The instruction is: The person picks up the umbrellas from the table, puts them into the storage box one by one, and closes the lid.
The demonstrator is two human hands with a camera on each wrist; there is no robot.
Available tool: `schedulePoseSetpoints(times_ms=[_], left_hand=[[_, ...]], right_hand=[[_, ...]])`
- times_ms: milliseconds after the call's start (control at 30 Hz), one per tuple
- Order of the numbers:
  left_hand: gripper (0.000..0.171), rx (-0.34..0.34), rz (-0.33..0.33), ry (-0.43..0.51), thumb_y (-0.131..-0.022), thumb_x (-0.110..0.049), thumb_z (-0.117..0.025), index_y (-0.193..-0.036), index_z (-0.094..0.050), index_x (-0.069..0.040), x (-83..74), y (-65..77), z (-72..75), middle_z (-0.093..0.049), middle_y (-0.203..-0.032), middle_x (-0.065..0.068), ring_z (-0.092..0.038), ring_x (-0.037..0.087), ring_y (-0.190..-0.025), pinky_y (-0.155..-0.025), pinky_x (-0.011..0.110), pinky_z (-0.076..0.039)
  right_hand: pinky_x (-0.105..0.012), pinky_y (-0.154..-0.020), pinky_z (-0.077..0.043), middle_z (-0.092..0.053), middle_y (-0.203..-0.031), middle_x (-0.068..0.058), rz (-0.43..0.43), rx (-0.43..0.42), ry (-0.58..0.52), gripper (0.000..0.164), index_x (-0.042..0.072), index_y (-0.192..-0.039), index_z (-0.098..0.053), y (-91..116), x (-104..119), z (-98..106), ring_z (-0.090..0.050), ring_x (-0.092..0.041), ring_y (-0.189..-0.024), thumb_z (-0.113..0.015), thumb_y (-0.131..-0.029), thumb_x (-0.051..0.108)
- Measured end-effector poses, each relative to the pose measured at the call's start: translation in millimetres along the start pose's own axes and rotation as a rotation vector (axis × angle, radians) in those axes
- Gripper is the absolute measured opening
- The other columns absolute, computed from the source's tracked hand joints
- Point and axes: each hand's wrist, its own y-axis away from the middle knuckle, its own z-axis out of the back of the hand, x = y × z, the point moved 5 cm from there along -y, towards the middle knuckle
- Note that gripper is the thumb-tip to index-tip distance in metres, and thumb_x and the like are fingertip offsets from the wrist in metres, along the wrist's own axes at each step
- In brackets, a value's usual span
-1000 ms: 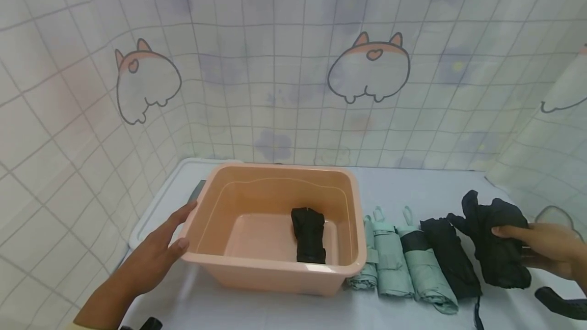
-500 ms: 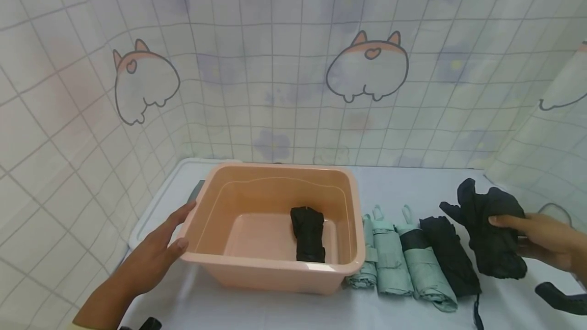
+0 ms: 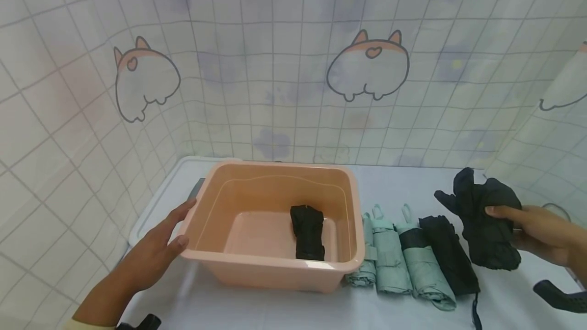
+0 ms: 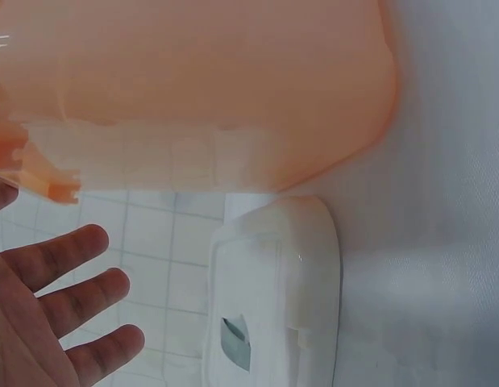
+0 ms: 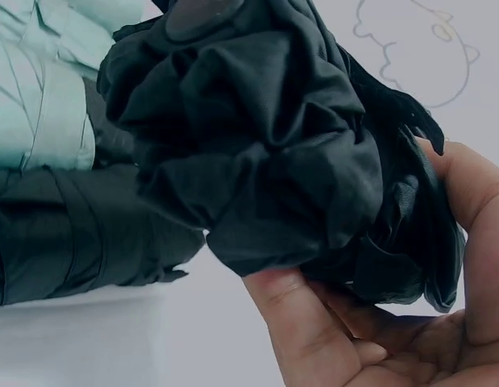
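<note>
A crumpled black fabric bundle (image 3: 488,223) is held above the table's right side. My right hand (image 3: 545,233) pinches it, thumb on the near face and fingers behind; in the right wrist view it is bunched, with a loose flap. My left hand (image 3: 149,253) touches the left rim of a peach plastic basin (image 3: 275,273), its fingers straight. The left wrist view shows several of those fingers (image 4: 88,298) spread, clear of the basin wall. Inside the basin lies another black fabric bundle (image 3: 308,233).
Right of the basin lie rolled pale green fabric bundles (image 3: 392,258) with loops, beside a black roll (image 3: 449,253) with a strap. A white case (image 4: 269,290) stands beyond the basin's left end. A gridded cloth (image 3: 275,65) surrounds the white table.
My right hand has lifted the black bundle slightly and brought it a little left. My left hand stays at the basin rim.
</note>
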Motion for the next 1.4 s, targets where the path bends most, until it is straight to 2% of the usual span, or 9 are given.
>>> schedulePoseSetpoints(times_ms=[100, 233, 333, 500, 600, 833, 1200, 1400], left_hand=[[0.062, 0.001, 0.006, -0.004, -0.108, -0.048, -0.042, -0.164, -0.018, -0.035, 0.9, -0.2, 0.0, -0.044, -0.153, 0.022, -0.049, 0.049, -0.13, -0.09, 0.078, -0.039], [0.062, 0.002, 0.008, -0.004, -0.108, -0.048, -0.042, -0.164, -0.018, -0.035, 1.7, -0.5, -0.1, -0.044, -0.153, 0.022, -0.05, 0.048, -0.129, -0.09, 0.077, -0.04], [0.062, 0.003, 0.012, -0.006, -0.108, -0.048, -0.042, -0.164, -0.018, -0.036, 2.4, -0.5, 0.0, -0.043, -0.154, 0.022, -0.05, 0.049, -0.129, -0.09, 0.077, -0.04], [0.063, 0.004, 0.018, -0.012, -0.108, -0.05, -0.041, -0.164, -0.018, -0.036, 2.6, -0.9, 0.4, -0.043, -0.154, 0.023, -0.049, 0.05, -0.13, -0.09, 0.077, -0.04], [0.063, 0.006, 0.021, -0.01, -0.108, -0.05, -0.041, -0.164, -0.018, -0.036, 2.3, -1.2, 0.5, -0.043, -0.154, 0.023, -0.049, 0.05, -0.129, -0.089, 0.076, -0.041], [0.063, 0.014, 0.041, -0.006, -0.107, -0.052, -0.04, -0.164, -0.017, -0.037, 1.7, -0.2, -0.2, -0.041, -0.155, 0.023, -0.048, 0.051, -0.13, -0.089, 0.077, -0.04], [0.063, 0.003, 0.041, -0.015, -0.107, -0.049, -0.042, -0.164, -0.018, -0.038, 2.3, -0.1, -0.3, -0.044, -0.153, 0.022, -0.052, 0.048, -0.127, -0.088, 0.076, -0.042], [0.062, 0.004, 0.022, -0.004, -0.108, -0.049, -0.041, -0.164, -0.018, -0.037, 2.0, 0.7, 0.1, -0.044, -0.153, 0.022, -0.049, 0.05, -0.129, -0.088, 0.078, -0.04]], right_hand=[[-0.055, -0.101, -0.045, -0.023, -0.15, -0.048, 0.011, 0.012, -0.002, 0.089, -0.029, -0.145, 0.001, 1.9, 6.1, -2.1, -0.055, -0.047, -0.125, -0.043, -0.11, 0.039], [-0.052, -0.1, -0.048, -0.031, -0.146, -0.045, 0.019, 0.0, -0.011, 0.087, -0.026, -0.146, 0.001, 3.4, 13.1, -4.1, -0.061, -0.031, -0.117, -0.044, -0.11, 0.038], [-0.051, -0.099, -0.049, -0.033, -0.145, -0.043, 0.025, -0.009, -0.014, 0.087, -0.026, -0.146, 0.001, 4.4, 18.2, -5.6, -0.061, -0.024, -0.113, -0.045, -0.109, 0.038], [-0.042, -0.093, -0.055, -0.043, -0.141, -0.035, 0.051, -0.011, -0.016, 0.084, -0.025, -0.147, -0.002, 6.0, 27.3, -9.9, -0.061, -0.02, -0.109, -0.045, -0.11, 0.038], [-0.039, -0.09, -0.056, -0.044, -0.14, -0.032, 0.061, -0.011, -0.027, 0.084, -0.023, -0.148, -0.002, 5.8, 31.5, -12.4, -0.061, -0.02, -0.108, -0.046, -0.11, 0.038], [-0.037, -0.091, -0.056, -0.037, -0.144, -0.034, 0.09, 0.003, -0.044, 0.084, -0.021, -0.149, -0.003, 3.1, 38.9, -18.5, -0.061, -0.018, -0.109, -0.045, -0.11, 0.039], [-0.031, -0.09, -0.055, -0.038, -0.145, -0.031, 0.142, 0.016, -0.054, 0.079, -0.02, -0.15, -0.007, 5.9, 61.6, -32.9, -0.06, -0.017, -0.11, -0.044, -0.11, 0.038], [-0.029, -0.089, -0.055, -0.046, -0.137, -0.023, 0.164, 0.029, -0.073, 0.077, -0.019, -0.15, -0.01, 6.6, 72.7, -38.5, -0.061, -0.016, -0.108, -0.045, -0.11, 0.037]])
